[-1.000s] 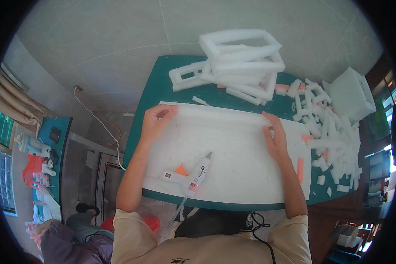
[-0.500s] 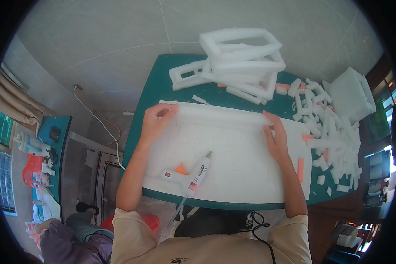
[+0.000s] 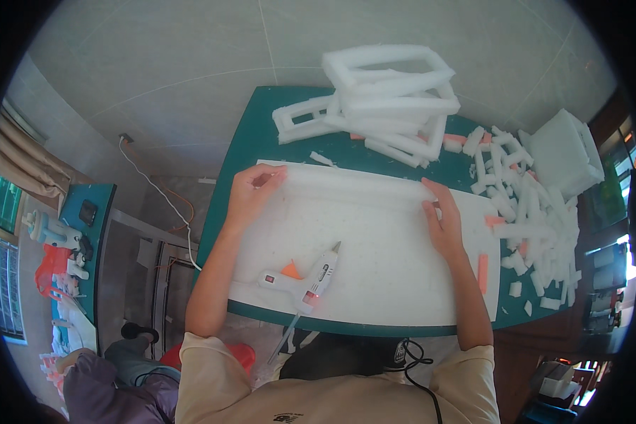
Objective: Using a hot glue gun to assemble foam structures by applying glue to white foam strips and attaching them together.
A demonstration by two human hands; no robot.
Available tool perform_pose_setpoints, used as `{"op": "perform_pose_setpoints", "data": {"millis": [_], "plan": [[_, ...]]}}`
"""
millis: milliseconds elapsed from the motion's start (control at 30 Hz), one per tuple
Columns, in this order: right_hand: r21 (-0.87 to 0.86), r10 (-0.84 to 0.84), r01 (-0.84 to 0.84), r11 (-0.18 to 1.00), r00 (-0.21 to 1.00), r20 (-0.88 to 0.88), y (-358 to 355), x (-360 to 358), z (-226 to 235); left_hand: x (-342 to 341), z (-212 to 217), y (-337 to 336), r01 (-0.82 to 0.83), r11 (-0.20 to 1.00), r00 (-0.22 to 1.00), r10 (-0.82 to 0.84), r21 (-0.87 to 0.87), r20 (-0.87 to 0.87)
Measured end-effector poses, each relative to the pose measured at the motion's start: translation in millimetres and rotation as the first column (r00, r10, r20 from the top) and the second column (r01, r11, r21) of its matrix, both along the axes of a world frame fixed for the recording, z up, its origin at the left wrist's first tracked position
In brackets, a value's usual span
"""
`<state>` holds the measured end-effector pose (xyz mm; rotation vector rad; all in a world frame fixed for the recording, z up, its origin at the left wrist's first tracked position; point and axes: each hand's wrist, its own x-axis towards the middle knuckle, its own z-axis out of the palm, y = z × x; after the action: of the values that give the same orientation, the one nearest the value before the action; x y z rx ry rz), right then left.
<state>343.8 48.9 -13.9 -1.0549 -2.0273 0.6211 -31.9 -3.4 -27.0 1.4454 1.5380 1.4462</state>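
A long white foam strip [image 3: 353, 184] lies across the far part of a white board [image 3: 374, 283]. My left hand [image 3: 253, 189] pinches its left end, thumb against fingers. At the other end my right hand [image 3: 442, 215] has its fingers curled round the strip. Nearer to me on the board rests a white glue gun [image 3: 311, 284] with an orange trigger, its nozzle pointing away and to the right. A clear glue stick [image 3: 283, 343] juts from its rear past the table edge.
White foam frames [image 3: 396, 106] are stacked at the back of the green table [image 3: 244, 134]. Foam offcuts [image 3: 526, 212] heap up on the right, beside a white foam block [image 3: 565, 152]. A pink strip [image 3: 483, 273] lies on the board. A person [image 3: 120, 389] is at lower left.
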Motion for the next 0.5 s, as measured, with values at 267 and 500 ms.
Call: {"op": "perform_pose_setpoints", "data": {"millis": [267,500], "plan": [[0.063,-0.01,0.01,0.998,1.0,0.013,0.4,0.4,0.4,-0.6,-3.0,0.7,0.013,1.0,1.0,-0.013,-0.007,0.013],[0.05,-0.015,0.015,0.999,1.0,0.011,0.2,-1.4,0.4,-0.7,-2.1,-1.1,0.015,0.999,0.999,-0.014,-0.029,0.039]]}}
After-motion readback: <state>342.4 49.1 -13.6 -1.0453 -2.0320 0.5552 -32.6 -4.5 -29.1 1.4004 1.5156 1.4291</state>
